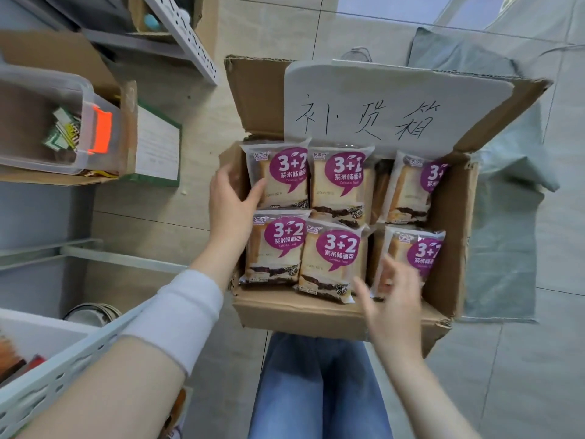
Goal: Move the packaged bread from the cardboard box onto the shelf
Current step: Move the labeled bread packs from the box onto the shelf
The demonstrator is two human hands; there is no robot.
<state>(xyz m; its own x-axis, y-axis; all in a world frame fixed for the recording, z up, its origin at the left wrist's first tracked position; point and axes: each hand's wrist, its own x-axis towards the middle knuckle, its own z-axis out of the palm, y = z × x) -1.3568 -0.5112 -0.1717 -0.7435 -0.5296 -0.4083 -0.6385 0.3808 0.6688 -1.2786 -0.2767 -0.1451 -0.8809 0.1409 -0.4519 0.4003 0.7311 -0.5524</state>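
Note:
An open cardboard box (332, 315) stands on the floor in front of me, filled with several packaged breads bearing purple "3+2" labels. My left hand (232, 205) reaches over the box's left wall, thumb touching the back-left bread pack (280, 172), fingers relaxed. Over the front right of the box my right hand (394, 299) hovers with fingers spread, just in front of the front-right pack (418, 251) and beside the front-middle pack (335, 258). Neither hand holds anything. The white shelf (63, 372) runs along my left.
A white sheet with handwriting (395, 103) is stuck on the box's raised back flap. A clear plastic bin with an orange latch (47, 122) sits in another carton at left. Grey-green sacks (506, 217) lie right of the box. My blue-jeaned knees (316, 391) are below.

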